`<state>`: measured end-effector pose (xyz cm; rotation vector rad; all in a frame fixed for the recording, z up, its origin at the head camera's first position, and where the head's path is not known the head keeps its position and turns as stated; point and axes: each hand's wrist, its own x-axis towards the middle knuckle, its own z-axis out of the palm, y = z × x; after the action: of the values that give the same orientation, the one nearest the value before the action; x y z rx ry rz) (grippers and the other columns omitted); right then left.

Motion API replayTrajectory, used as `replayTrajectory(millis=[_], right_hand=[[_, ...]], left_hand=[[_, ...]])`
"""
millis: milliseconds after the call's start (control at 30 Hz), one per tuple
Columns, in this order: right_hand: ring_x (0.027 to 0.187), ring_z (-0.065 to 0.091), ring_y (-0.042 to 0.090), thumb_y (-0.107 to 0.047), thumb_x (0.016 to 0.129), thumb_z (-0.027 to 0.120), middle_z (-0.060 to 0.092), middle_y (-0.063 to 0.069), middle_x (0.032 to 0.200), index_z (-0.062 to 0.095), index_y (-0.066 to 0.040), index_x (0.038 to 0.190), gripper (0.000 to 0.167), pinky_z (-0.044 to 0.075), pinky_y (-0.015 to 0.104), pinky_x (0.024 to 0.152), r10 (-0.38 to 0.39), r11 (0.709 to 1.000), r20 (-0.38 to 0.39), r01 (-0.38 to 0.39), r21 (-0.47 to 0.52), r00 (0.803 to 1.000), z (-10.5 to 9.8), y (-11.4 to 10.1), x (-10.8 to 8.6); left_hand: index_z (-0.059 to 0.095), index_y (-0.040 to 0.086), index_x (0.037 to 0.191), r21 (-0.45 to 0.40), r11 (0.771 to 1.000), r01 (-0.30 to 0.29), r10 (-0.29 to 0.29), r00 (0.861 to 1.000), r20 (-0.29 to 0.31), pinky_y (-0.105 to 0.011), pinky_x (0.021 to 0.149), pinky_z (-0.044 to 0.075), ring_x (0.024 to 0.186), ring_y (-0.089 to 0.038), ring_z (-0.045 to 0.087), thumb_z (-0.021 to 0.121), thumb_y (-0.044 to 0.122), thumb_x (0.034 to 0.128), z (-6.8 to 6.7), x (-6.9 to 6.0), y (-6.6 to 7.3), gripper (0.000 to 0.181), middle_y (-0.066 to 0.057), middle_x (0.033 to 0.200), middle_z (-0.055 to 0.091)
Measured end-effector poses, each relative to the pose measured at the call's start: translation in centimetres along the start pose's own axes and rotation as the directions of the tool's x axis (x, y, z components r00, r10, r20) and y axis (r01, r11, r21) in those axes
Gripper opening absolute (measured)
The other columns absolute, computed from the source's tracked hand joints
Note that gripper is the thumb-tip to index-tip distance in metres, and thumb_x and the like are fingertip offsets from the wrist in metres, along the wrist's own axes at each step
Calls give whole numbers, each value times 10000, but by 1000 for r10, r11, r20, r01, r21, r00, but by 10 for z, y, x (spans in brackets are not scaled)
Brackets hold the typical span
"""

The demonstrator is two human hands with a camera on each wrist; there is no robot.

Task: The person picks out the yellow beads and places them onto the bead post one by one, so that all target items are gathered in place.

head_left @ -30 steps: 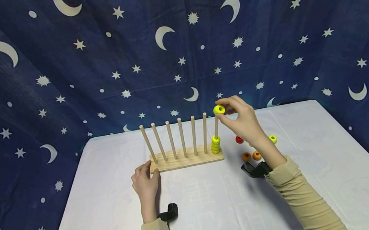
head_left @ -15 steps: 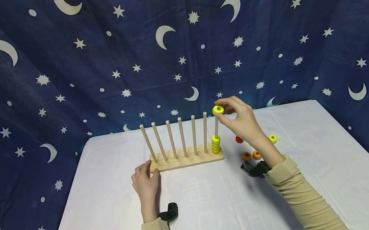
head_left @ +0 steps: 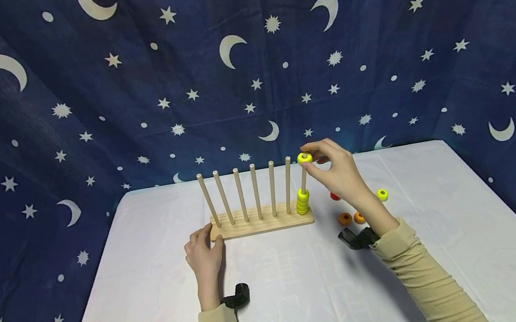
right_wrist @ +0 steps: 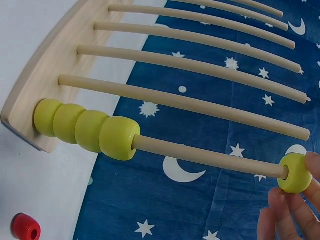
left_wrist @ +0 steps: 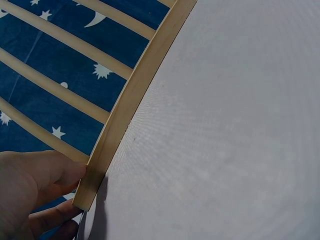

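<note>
A wooden base [head_left: 264,226] with a row of several upright pegs stands at the table's far middle. My left hand [head_left: 204,255] grips its left end; in the left wrist view the thumb [left_wrist: 70,170] lies against the end of the base [left_wrist: 117,117]. Between thumb and fingertips my right hand [head_left: 339,173] pinches a yellow bead [head_left: 304,158] at the top of the rightmost peg [head_left: 303,180]. The right wrist view shows the peg's tip inside the hole of that bead [right_wrist: 296,173]. Low on the same peg sits a stack of several yellow beads [right_wrist: 89,129].
Right of the base lie two orange beads [head_left: 345,219], a red bead [head_left: 335,196] partly behind the right hand, and a loose yellow bead [head_left: 382,195]. White cloth covers the table [head_left: 291,298]. A dark blue star-and-moon curtain [head_left: 201,68] hangs behind.
The pinched yellow bead has shifted slightly left and come down level over the peg's tip, which now shows in its hole. The left hand keeps its hold on the base.
</note>
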<state>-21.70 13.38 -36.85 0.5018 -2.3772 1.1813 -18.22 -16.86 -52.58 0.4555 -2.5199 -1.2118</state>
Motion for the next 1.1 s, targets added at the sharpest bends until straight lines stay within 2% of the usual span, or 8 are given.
replayTrajectory(millis=[167, 433, 700, 1100], right_hand=[[932, 619, 218, -119, 857, 707, 644, 85, 1075, 648, -58, 1163, 317, 529, 396, 829, 1, 1000, 13, -1, 7, 1000, -2, 1, -2], [964, 623, 217, -139, 888, 674, 642, 67, 1117, 636, -89, 1188, 307, 516, 396, 854, 45, 999, 57, -44, -14, 997, -9, 3, -5], [959, 625, 233, -134, 889, 669, 649, 96, 1094, 639, -81, 1180, 297, 525, 439, 850, 47, 996, 91, -40, -78, 995, -14, 13, -12], [942, 634, 246, -139, 881, 677, 661, 92, 1071, 641, -85, 1166, 293, 529, 439, 835, 69, 982, 130, -44, -184, 989, -21, 29, -27]], left_hand=[[622, 18, 1243, 8, 1000, 3, -3, 1000, 2, -594, 1036, 254, 1235, -421, 406, 665, 158, 825, 1, 1, -1, 443, -235, 1254, 571], [624, 13, 1239, 5, 1000, 4, -4, 1000, 0, -597, 1034, 249, 1234, -424, 402, 668, 157, 824, 2, 1, -1, 441, -240, 1255, 568], [622, 14, 1240, 11, 1000, 11, -11, 1000, 1, -584, 1027, 258, 1229, -417, 405, 669, 156, 824, 2, 1, -1, 441, -239, 1261, 566], [621, 17, 1243, 15, 1000, 10, -10, 1000, 1, -587, 1027, 255, 1234, -417, 403, 672, 155, 826, 2, 1, -1, 442, -236, 1261, 566]])
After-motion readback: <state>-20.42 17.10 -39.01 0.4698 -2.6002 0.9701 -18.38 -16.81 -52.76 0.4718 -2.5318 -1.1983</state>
